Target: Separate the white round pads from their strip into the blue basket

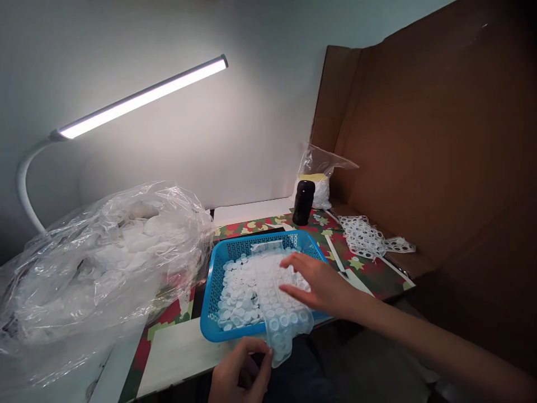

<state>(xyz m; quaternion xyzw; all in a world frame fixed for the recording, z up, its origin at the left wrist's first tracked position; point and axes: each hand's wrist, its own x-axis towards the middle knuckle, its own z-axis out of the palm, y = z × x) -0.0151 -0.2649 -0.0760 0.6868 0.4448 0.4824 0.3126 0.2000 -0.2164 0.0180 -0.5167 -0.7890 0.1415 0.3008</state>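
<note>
A blue perforated plastic basket (pixel 216 274) sits at the table's front edge, filled with several small translucent white round caps (pixel 239 291). A clear flexible sheet of round cap shapes (pixel 281 319) lies over the basket and hangs past its near rim. My left hand (pixel 239 372) pinches the sheet's lower end, fingers closed on it. My right hand (pixel 321 282) rests flat on the sheet inside the basket, fingers stretched out.
A big crumpled clear plastic bag (pixel 104 257) of white parts fills the left. A lit desk lamp (pixel 142 98) arches above. A black bottle (pixel 304 202), a small bag (pixel 321 176) and punched-out white sheets (pixel 369 238) lie at the back right, beside a cardboard wall (pixel 440 140).
</note>
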